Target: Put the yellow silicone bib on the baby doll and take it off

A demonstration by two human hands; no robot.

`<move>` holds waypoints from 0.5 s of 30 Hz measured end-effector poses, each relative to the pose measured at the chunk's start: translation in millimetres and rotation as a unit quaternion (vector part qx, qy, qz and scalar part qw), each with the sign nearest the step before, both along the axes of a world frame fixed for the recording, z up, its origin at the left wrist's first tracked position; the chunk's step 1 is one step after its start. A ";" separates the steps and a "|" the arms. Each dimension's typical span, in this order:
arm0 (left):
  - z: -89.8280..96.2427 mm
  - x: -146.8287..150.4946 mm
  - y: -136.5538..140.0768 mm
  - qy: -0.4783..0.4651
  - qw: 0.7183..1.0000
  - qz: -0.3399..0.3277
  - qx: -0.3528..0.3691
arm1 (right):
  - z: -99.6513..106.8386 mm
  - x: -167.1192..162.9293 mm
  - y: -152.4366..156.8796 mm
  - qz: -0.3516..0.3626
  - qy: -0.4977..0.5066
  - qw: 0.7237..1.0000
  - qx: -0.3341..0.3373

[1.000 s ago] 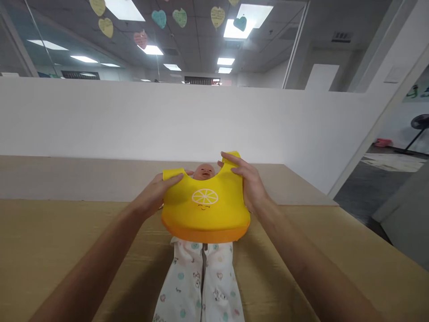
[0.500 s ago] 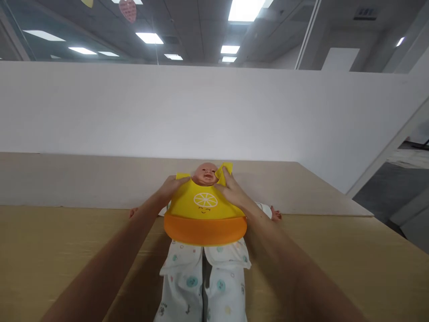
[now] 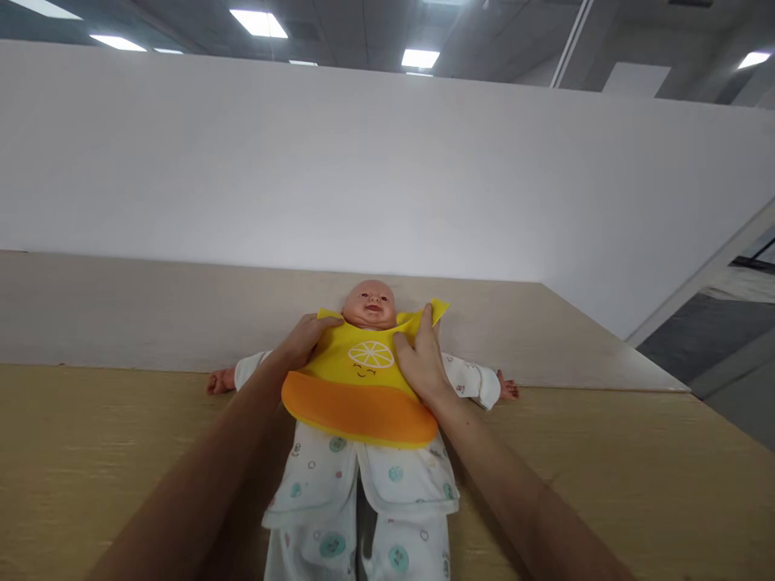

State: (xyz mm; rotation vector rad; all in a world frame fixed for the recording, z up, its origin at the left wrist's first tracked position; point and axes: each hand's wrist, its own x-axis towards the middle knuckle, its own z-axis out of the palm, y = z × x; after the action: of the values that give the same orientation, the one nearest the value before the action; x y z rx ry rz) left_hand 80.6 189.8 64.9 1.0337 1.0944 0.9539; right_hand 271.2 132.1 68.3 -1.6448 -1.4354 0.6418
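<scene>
A baby doll (image 3: 369, 305) lies on its back, dressed in a white patterned outfit (image 3: 396, 476), its arms stretched out to the sides. Over its chest is a yellow bib (image 3: 330, 351) with a white citrus slice, a smiling face and an orange pocket (image 3: 363, 410) along the bottom. My left hand (image 3: 306, 340) grips the bib's upper left corner, thumb on top. At the upper right, my right hand (image 3: 422, 359) pinches the other neck strap, whose tip sticks up past my fingers. The bib's neckline sits just below the doll's chin.
The doll rests on a tan wooden surface (image 3: 109, 452), its head on a paler raised board (image 3: 121, 315) behind. A white wall (image 3: 303, 177) rises beyond, with glass above it. At the right, past the surface's edge, a grey floor (image 3: 696, 323) shows.
The bib's right strap has been drawn away from the doll's face, outward to the right. The bib now tilts, its right end lower, and more of the doll's arms shows. The camera view has dipped.
</scene>
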 end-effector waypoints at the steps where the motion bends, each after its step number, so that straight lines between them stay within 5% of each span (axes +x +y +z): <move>1: -0.8 0.0 0.0 -0.003 1.000 0.001 0.003 | -0.8 -0.2 -1.0 -0.004 -0.002 1.000 0.002; 5: -4.5 -0.1 -0.1 -0.013 1.000 -0.006 0.015 | -3.4 1.5 -0.9 -0.009 -0.003 1.000 0.012; 12: -5.7 0.4 1.4 -0.044 0.999 0.008 -0.001 | -6.4 10.3 27.5 -0.023 0.061 0.996 -0.065; 15: -3.4 1.5 1.5 -0.043 0.999 0.017 -0.021 | -15.1 18.7 47.0 -0.002 0.084 0.996 -0.034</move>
State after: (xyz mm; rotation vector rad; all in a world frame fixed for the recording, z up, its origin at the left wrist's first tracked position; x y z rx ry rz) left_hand 82.1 191.2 61.4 0.9341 1.0590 0.9906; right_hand 290.0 179.1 53.1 -1.6050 -1.3007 0.8155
